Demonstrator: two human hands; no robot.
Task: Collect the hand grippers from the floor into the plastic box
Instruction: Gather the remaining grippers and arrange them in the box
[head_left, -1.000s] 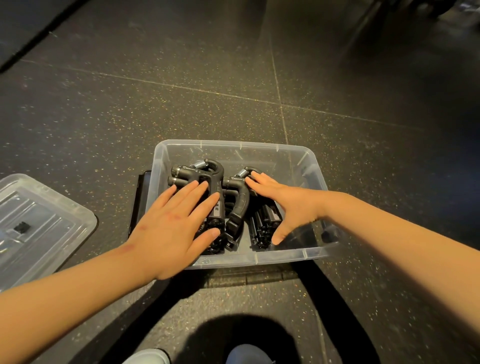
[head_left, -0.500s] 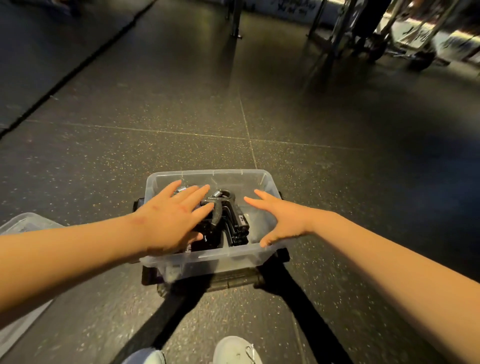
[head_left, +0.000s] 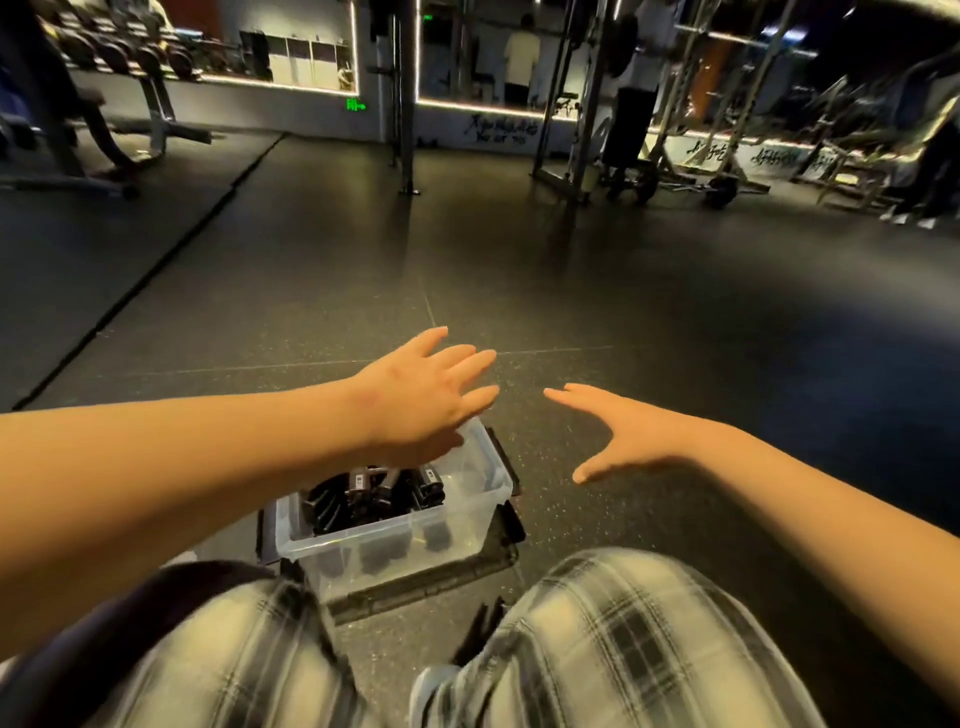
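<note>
Black speckled rubber floor (head_left: 675, 312) stretches away behind the clear plastic box (head_left: 395, 551). Plaid-trousered knees (head_left: 623, 649) crowd in on the box's near side. Both hands are loose and empty, with fingers spread. The left hand (head_left: 421, 400) hangs above the box's far side, and the right hand (head_left: 628, 431) is off to the right of the box, clear of it. Black hand grippers (head_left: 374, 493) lie heaped inside the box.

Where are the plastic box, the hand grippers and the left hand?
plastic box (head_left: 467, 535): head view, clear front wall.
hand grippers (head_left: 363, 499): head view, black pile inside box.
left hand (head_left: 415, 400): head view, back of hand.
</note>
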